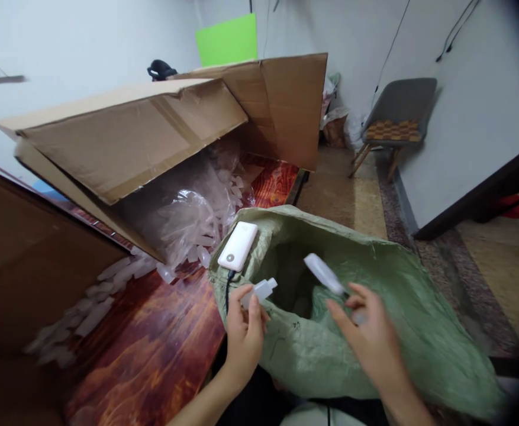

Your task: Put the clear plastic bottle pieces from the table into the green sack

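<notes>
My left hand (244,334) grips a small translucent white plastic bottle (261,291) between thumb and fingers, its neck pointing right. Over the mouth of a green woven sack (330,361), my right hand (372,334) has its thumb and fingers apart. Just beyond those fingertips, a second white plastic bottle (324,273) is in the air, slightly blurred. Something pale shows at the right palm, too indistinct to name. On the sack's left rim lies a white power bank (238,245) with a black cable plugged in.
A large cardboard box (130,139) lies on its side on the reddish wooden table (152,349). Clear plastic film (188,222) and many loose bottles (84,307) spill from it. Beyond are a grey chair (403,106) and a green board (228,40).
</notes>
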Available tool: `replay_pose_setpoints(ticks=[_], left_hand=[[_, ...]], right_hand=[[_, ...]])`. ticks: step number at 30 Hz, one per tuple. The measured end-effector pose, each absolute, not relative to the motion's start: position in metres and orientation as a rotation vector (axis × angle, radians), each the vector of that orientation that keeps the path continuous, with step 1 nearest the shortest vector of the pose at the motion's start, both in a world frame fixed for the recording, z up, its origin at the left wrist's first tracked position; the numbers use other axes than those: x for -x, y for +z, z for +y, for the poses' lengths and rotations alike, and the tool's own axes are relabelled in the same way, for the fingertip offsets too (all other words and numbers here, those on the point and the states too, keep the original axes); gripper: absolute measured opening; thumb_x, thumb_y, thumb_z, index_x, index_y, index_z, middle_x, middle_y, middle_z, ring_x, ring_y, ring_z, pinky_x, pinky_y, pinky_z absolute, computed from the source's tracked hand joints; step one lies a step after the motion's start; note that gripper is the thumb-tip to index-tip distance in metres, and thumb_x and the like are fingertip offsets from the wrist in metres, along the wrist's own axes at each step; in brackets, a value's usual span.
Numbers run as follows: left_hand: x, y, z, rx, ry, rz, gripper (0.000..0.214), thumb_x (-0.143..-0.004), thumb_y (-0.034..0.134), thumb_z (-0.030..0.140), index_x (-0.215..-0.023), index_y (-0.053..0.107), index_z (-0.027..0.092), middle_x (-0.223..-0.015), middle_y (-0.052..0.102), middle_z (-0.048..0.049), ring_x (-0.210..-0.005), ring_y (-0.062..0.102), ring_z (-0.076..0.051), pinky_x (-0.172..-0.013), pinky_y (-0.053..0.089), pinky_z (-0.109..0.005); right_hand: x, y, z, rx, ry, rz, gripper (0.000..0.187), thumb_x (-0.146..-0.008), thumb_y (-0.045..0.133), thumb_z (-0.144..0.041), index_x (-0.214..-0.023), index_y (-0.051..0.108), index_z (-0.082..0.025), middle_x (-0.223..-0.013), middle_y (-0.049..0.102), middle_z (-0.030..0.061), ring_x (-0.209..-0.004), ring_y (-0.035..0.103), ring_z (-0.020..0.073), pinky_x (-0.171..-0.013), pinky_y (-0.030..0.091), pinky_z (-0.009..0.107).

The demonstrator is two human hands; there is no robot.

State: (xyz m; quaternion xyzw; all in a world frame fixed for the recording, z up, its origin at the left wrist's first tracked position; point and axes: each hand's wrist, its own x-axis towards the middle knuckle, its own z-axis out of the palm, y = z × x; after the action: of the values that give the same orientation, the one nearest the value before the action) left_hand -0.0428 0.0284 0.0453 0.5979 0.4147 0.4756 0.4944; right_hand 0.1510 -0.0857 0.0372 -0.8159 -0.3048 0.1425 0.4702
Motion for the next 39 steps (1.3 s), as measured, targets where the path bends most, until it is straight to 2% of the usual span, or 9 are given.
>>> replay_pose_setpoints(ticks=[4,9,14,20,26,30,33,36,39], left_hand=[[0.042,0.040,0.020,-1.498,1.135,0.945,0.029,-0.101,0.043,0.045,-0.112,0.047,0.019,-0.065,0.053,0.0034,-0.050,0.050,-0.011,-0.045,0.042,-0.019],[0.044,0.041,0.017,-1.581,1.119,0.889,0.024,-0.102,0.041,0.037,-0.110,0.055,0.019,-0.078,0.054,-0.0005,-0.059,0.052,-0.011,-0.055,0.043,-0.022],[0.046,0.050,0.012,-1.810,1.118,0.742,0.023,-0.101,0.039,0.027,-0.104,0.061,0.019,-0.088,0.059,-0.0039,-0.077,0.055,-0.014,-0.067,0.042,-0.025],[0.045,0.053,0.007,-1.835,1.007,0.704,0.029,-0.101,0.040,0.031,-0.093,0.064,0.016,-0.077,0.059,-0.0024,-0.070,0.054,-0.013,-0.064,0.039,-0.024],[0.042,0.050,0.009,-1.797,0.847,0.759,0.049,-0.103,0.031,0.041,-0.066,0.052,0.016,-0.054,0.042,0.0036,-0.051,0.041,-0.010,-0.053,0.029,-0.024],[0.040,0.045,0.011,-1.777,0.776,0.799,0.054,-0.102,0.030,0.045,-0.056,0.039,0.017,-0.051,0.032,0.0045,-0.049,0.033,-0.009,-0.051,0.023,-0.025],[0.040,0.044,0.012,-1.780,0.730,0.784,0.053,-0.100,0.030,0.045,-0.055,0.035,0.018,-0.051,0.028,0.0048,-0.048,0.031,-0.009,-0.051,0.022,-0.025],[0.041,0.048,0.011,-1.800,0.694,0.754,0.051,-0.099,0.031,0.044,-0.055,0.034,0.018,-0.050,0.029,0.0048,-0.047,0.031,-0.009,-0.051,0.021,-0.025],[0.041,0.051,0.010,-1.822,0.673,0.732,0.048,-0.097,0.031,0.041,-0.055,0.030,0.018,-0.049,0.027,0.0048,-0.045,0.029,-0.009,-0.050,0.020,-0.026]], right_hand=[[-0.132,0.011,-0.073,1.876,0.523,-0.737,0.045,-0.080,0.054,-0.059,-0.102,0.050,-0.019,-0.094,0.064,0.0092,-0.079,0.065,0.0240,-0.067,0.052,0.036],[-0.116,0.013,-0.092,1.735,0.742,-0.848,0.033,-0.088,0.058,-0.053,-0.087,0.059,-0.020,-0.085,0.065,0.0069,-0.054,0.060,0.0152,-0.044,0.050,0.025],[-0.115,0.037,-0.087,1.616,0.539,-1.253,0.027,-0.092,0.058,-0.035,-0.113,0.068,-0.022,-0.110,0.065,0.0108,-0.098,0.067,0.0207,-0.074,0.060,0.024],[-0.107,0.060,-0.087,1.539,0.211,-1.462,0.015,-0.091,0.062,-0.023,-0.106,0.061,-0.023,-0.091,0.069,0.0022,-0.075,0.069,0.0133,-0.067,0.058,0.016],[-0.109,0.068,-0.096,1.397,-0.067,-1.759,0.028,-0.094,0.053,-0.008,-0.119,0.061,-0.018,-0.112,0.065,0.0091,-0.106,0.064,0.0169,-0.094,0.053,0.026],[-0.113,0.059,-0.101,1.379,-0.066,-1.850,0.035,-0.094,0.053,-0.006,-0.127,0.059,-0.018,-0.118,0.065,0.0089,-0.111,0.063,0.0177,-0.097,0.052,0.027],[-0.114,0.058,-0.103,1.456,0.088,-1.773,0.026,-0.095,0.056,-0.017,-0.120,0.060,-0.021,-0.111,0.069,0.0053,-0.101,0.067,0.0169,-0.091,0.054,0.025],[-0.113,0.060,-0.105,1.578,0.259,-1.669,0.017,-0.098,0.053,-0.034,-0.102,0.066,-0.023,-0.086,0.071,0.0011,-0.075,0.069,0.0162,-0.068,0.057,0.023],[-0.116,0.061,-0.110,1.694,0.373,-1.648,0.038,-0.102,0.039,-0.046,-0.088,0.067,-0.023,-0.065,0.063,-0.0013,-0.053,0.061,0.0142,-0.050,0.049,0.023]])
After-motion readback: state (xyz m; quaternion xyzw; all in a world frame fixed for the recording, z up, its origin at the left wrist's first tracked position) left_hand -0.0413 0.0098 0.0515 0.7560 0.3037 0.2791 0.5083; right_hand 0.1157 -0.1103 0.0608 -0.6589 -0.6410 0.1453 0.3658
